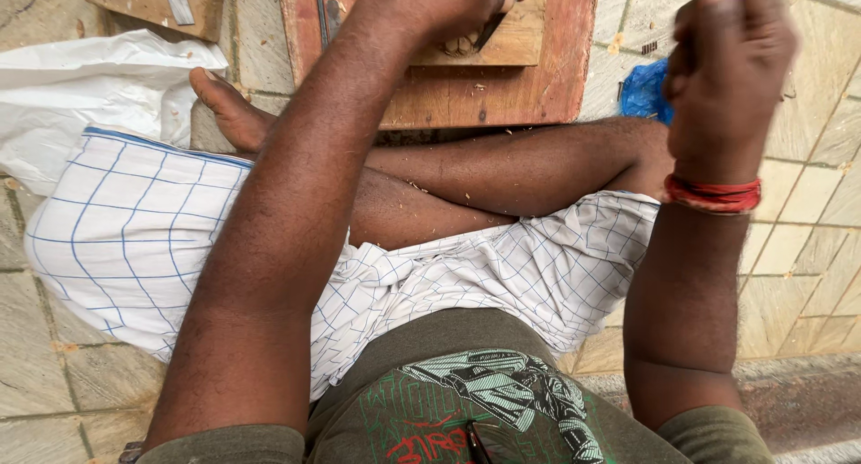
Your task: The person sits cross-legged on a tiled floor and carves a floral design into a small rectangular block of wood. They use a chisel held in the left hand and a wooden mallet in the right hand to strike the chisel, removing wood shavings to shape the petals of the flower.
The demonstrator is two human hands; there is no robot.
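- Left hand (430,7): closed around a dark chisel (495,23), tip resting on the pale wood block (502,43).
- Wood block: lies on the red-brown board (502,92), which sits on the tiled floor (807,249) just beyond the crossed legs.
- Right hand (726,65): raised right of the board, motion-blurred; fingers curled, contents cannot be told.
- Blue bag (644,89): just right of the board.
- Risk, judged: 1 slip of the chisel off the block would gouge the board or reach the bare legs nearby.
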